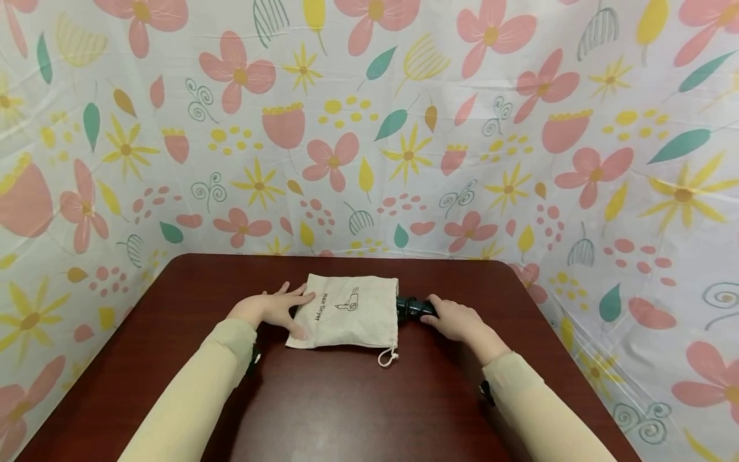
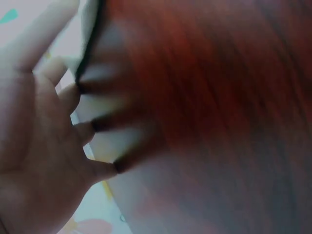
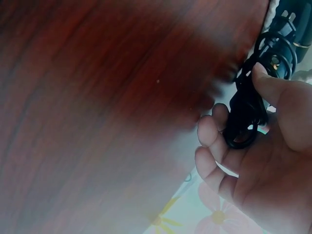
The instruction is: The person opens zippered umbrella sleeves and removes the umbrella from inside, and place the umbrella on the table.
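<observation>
A cream drawstring bag [image 1: 358,314] printed "Hair Dryer" lies flat on the table. From its right end sticks out the dark handle of a hair dryer [image 1: 408,308]; the rest is hidden inside the cloth. My right hand [image 1: 458,321] grips the outer end of the handle together with its bundled black cord [image 3: 246,109]. A two-pin plug [image 3: 288,18] shows beside the bag's mouth in the right wrist view. My left hand [image 1: 274,311] rests on the bag's left end, fingers spread, with some fingertips [image 2: 109,168] down on the tabletop.
The dark red-brown wooden table [image 1: 346,410] has rounded far corners. A white drawstring loop [image 1: 388,357] hangs off the bag's near right corner onto the wood. Flower-printed cloth [image 1: 369,160] stands behind the table and along both sides.
</observation>
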Available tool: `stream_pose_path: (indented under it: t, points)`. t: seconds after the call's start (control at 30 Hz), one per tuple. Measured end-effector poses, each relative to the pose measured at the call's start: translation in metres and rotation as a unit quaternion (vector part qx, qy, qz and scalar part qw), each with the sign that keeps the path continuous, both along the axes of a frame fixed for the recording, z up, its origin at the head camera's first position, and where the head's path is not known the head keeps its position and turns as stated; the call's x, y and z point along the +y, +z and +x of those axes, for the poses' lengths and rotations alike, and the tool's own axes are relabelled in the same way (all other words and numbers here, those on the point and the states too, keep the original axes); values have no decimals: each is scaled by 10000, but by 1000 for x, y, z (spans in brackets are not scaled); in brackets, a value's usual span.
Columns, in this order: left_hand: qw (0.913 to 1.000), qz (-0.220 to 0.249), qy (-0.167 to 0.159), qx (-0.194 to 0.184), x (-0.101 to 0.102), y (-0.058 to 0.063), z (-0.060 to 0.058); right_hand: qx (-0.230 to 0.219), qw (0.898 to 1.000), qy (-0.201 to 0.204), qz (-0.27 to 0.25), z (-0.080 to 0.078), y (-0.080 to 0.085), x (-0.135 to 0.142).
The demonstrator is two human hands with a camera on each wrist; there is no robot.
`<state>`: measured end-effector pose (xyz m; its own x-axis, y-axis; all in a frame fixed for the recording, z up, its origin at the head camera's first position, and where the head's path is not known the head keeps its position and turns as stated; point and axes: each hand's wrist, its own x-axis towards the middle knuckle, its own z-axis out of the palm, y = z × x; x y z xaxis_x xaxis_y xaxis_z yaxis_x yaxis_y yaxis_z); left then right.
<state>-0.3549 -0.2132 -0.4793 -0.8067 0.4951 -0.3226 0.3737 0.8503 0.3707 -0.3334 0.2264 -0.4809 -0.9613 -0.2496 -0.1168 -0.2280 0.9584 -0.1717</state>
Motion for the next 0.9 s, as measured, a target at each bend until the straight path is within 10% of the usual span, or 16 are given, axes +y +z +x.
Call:
stream_pose_path:
  t: [0.33,0.9]
  points:
    - [9874,-18,805,1365,15,-16,10,-116,9999,-26,-22,0,4,0]
    - [9859,-1413,657,607,26,-8,19,-75,9998,-30,160,8,7,2]
